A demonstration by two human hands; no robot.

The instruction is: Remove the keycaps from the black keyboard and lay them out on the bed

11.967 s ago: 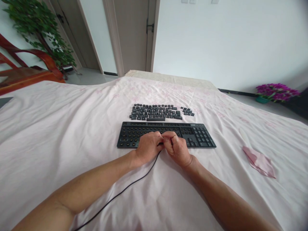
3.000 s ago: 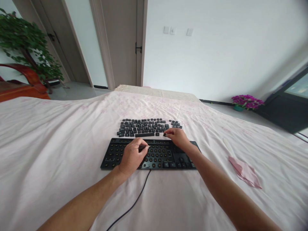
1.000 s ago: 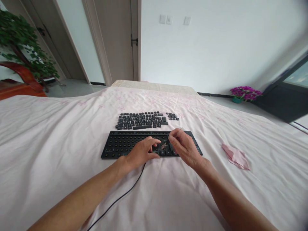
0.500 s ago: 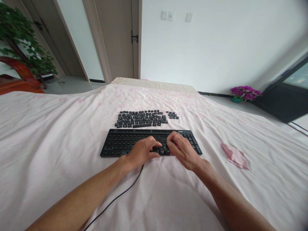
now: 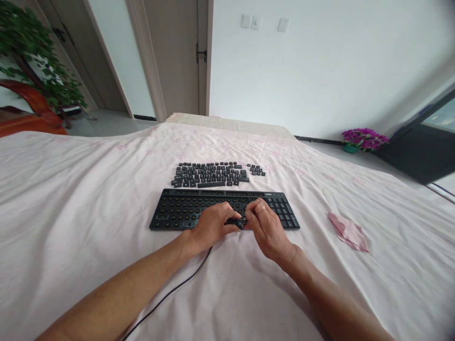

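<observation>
A black keyboard lies on the pink-white bedspread, its left and middle key positions bare of caps, the number pad at the right still capped. My left hand grips the keyboard's front edge, with the index finger over the keys area and the thumb low at the edge. Close to its right, my right hand, with a ring on one finger, is closed in a pinch over the keyboard's lower middle-right part. What sits in that pinch is too small and hidden to name. Behind the keyboard, loose black keycaps lie in rows.
A smaller group of keycaps lies to the right of the main rows. A black cable runs from the keyboard towards me. A folded pink cloth rests on the bedspread at the right.
My right hand has shifted slightly down and left along the keyboard, closer to my left hand's fingertips. My left hand stays at the front edge. The view has tilted a little.
</observation>
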